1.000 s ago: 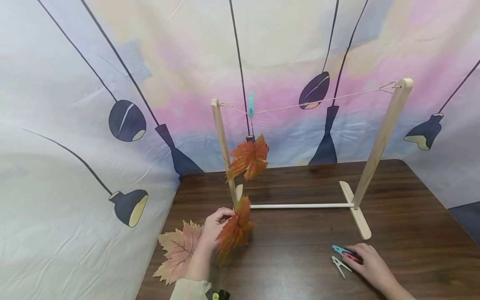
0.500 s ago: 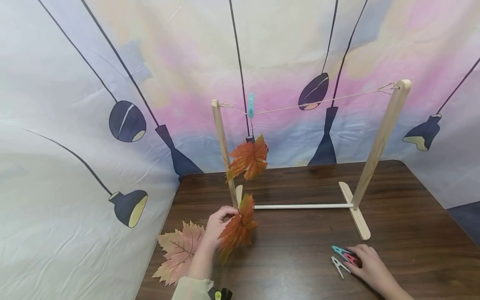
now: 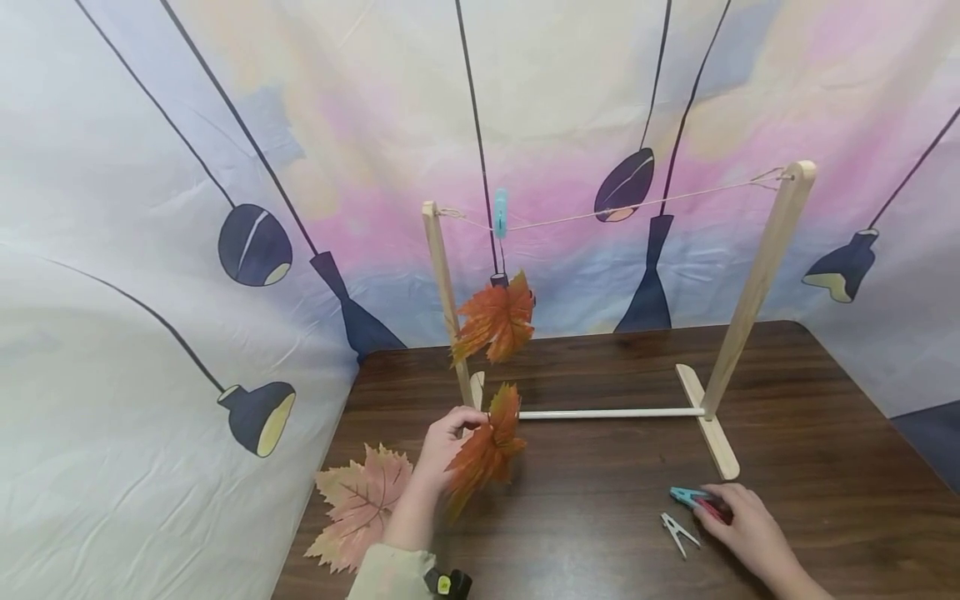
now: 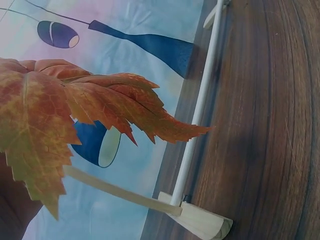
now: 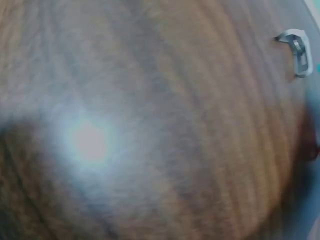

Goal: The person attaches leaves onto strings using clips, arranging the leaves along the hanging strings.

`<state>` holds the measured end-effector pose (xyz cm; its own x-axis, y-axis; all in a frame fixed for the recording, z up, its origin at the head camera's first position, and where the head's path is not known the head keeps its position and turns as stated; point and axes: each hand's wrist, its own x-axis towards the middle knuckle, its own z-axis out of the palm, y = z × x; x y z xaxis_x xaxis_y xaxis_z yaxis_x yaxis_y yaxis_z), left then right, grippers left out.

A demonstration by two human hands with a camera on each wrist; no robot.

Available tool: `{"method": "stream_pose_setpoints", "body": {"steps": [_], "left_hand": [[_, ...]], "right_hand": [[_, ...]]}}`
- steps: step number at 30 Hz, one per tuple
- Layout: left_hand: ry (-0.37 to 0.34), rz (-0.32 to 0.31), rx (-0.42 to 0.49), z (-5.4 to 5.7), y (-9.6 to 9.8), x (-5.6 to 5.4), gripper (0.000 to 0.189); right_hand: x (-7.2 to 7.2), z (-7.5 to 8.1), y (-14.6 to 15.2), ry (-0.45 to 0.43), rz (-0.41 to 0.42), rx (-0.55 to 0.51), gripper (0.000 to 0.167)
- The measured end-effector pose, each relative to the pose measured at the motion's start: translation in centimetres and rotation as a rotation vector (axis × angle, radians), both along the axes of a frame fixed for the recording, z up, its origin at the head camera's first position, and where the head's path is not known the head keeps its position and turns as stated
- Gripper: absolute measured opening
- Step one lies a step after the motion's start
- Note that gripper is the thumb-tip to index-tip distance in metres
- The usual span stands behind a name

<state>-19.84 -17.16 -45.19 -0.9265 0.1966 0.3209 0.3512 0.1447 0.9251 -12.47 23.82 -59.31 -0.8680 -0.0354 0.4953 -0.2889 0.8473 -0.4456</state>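
My left hand pinches an orange artificial maple leaf near its stem, raised above the table; the leaf fills much of the left wrist view. At the right, the fingers of my right hand close around a blue clothespin and a red clothespin. Which of the two is held more firmly is hidden by the fingers. Just left of them a white clothespin lies on the table. A second orange maple leaf hangs by a light-blue clothespin from the string.
A wooden stand with a left post, a right post and a white crossbar carries the string across its top. One pale pink maple leaf lies on the brown table, partly behind my left forearm.
My left hand has moved slightly right and up with the orange maple leaf. The blue and red clothespins have shifted a little right with my right hand, apart from the white one.
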Motion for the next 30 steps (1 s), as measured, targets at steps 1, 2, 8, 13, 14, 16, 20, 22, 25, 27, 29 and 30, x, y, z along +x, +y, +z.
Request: {"method": "stream_pose_setpoints", "body": {"steps": [1, 2, 8, 13, 14, 16, 20, 22, 25, 27, 29, 30], "left_hand": [[0.003, 0.001, -0.006, 0.0, 0.1, 0.0, 0.017], [0.004, 0.004, -0.008, 0.1, 0.1, -0.1, 0.018], [-0.004, 0.017, -0.037, 0.3, 0.6, -0.2, 0.014], [0.005, 0.015, -0.034, 0.6, 1.1, -0.3, 0.009], [0.004, 0.015, -0.033, 0.7, 1.2, -0.3, 0.009], [0.012, 0.016, -0.048, 0.8, 1.2, -0.3, 0.009], [-0.028, -0.013, -0.029, 1.1, 1.5, -0.5, 0.017], [-0.056, -0.035, -0.015, 1.3, 1.7, -0.7, 0.02], [-0.106, -0.05, 0.019, 1.6, 2.2, -1.1, 0.021], [-0.06, -0.043, 0.005, 1.7, 2.5, -1.4, 0.019], [-0.044, -0.051, 0.031, 1.9, 2.8, -1.7, 0.017], [-0.039, -0.06, 0.045, 1.9, 2.9, -1.9, 0.017]], "right_hand": [[-0.1, 0.3, 0.0, -0.018, -0.005, -0.01, 0.034], [-0.1, 0.6, 0.0, -0.039, -0.01, -0.024, 0.034], [-0.5, 2.0, -0.4, -0.105, -0.026, -0.072, 0.034], [-1.0, 2.7, -0.9, -0.038, -0.027, -0.09, 0.035], [-1.2, 3.0, -1.0, -0.029, -0.028, -0.096, 0.035], [-1.4, 3.6, -1.2, -0.015, -0.028, -0.108, 0.035], [-2.1, 5.3, -1.5, -0.006, -0.026, -0.155, 0.038], [-2.5, 6.1, -1.7, -0.011, -0.023, -0.185, 0.039], [-3.3, 7.3, -2.0, -0.018, -0.015, -0.223, 0.037], [-3.7, 7.9, -2.3, -0.016, -0.006, -0.235, 0.036], [-4.1, 8.5, -2.4, -0.005, 0.005, -0.243, 0.035], [-4.3, 8.8, -2.5, -0.002, 0.009, -0.245, 0.035]]}}
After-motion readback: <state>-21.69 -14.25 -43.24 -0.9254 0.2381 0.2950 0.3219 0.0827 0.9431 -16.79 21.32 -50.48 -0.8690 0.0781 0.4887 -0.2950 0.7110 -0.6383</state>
